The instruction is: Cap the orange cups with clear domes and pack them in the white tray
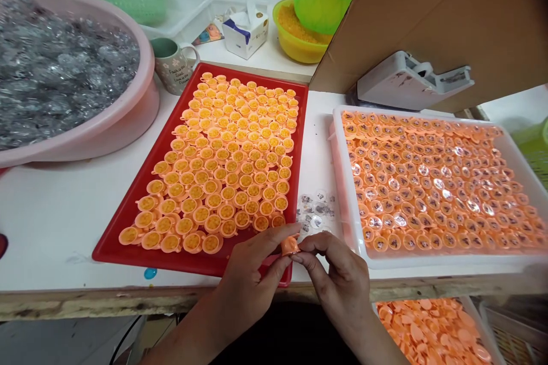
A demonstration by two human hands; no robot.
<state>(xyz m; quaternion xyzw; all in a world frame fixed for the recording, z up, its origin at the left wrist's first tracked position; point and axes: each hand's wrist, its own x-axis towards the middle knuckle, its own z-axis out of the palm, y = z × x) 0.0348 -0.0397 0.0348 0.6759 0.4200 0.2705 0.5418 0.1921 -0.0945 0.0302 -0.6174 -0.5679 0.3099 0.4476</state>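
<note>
My left hand [252, 274] pinches a small orange toy cup [290, 246] between thumb and forefinger, over the front right corner of a red tray [124, 228]. My right hand [338, 274] is closed on the cup's right edge, its thumb and forefinger pressed together there. The fingers cover part of the cup. Rows of similar orange cups [213, 199] with yellow bits inside stand on the red tray. Just beyond my right fingers lie clear round stickers [317, 208] with dark prints.
A white tray [363, 256] of orange cups with printed tops stands right, a tape dispenser [398, 80] behind it. A pink tub [148, 63] of clear plastic pieces, a mug [171, 71], tissue box [246, 34] and cardboard sheet [445, 17] surround the trays. Orange pieces [430, 331] fill a bin below.
</note>
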